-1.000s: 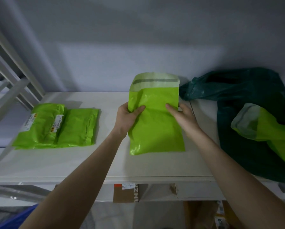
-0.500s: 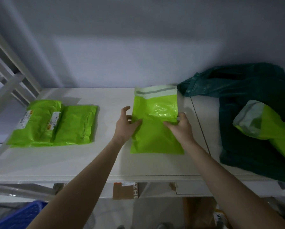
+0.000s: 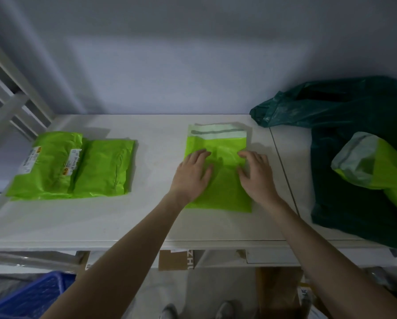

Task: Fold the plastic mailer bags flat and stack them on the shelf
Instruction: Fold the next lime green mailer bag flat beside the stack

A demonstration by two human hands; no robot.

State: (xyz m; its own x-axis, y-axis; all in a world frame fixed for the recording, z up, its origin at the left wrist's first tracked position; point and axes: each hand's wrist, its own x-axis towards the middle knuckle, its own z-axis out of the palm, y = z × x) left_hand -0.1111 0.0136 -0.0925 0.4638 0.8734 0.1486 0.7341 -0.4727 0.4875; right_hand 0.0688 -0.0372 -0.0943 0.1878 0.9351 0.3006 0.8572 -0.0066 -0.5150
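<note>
A lime-green plastic mailer bag (image 3: 218, 171) lies flat on the white shelf (image 3: 101, 222), its pale adhesive flap (image 3: 218, 133) at the far end, beyond the fingertips. Both palms cover much of the bag's middle, so the surface beneath them is hidden. The left hand (image 3: 191, 176) rests on the bag's left half with fingers straight and spread, pressing down and gripping nothing. The right hand (image 3: 256, 174) lies on the right half, fingers slightly bent and splayed, fingertips touching the plastic, also holding nothing; its outer fingers reach past the bag's right edge.

Well to the left of the left hand sit 2 folded green mailer bags (image 3: 75, 166), overlapping, with printed labels too small to read. To the right of the right hand, a dark green plastic bag (image 3: 345, 157) slumps against the wall and runs out of frame; another lime-green mailer (image 3: 377, 166) sticks out of it, cut off at the edge. Below the shelf, a cardboard box (image 3: 175, 260) shows partial lettering, a blue crate (image 3: 31, 298) is cropped at the corner, and 2 shoe tips (image 3: 197, 309) appear dimly at the bottom.
</note>
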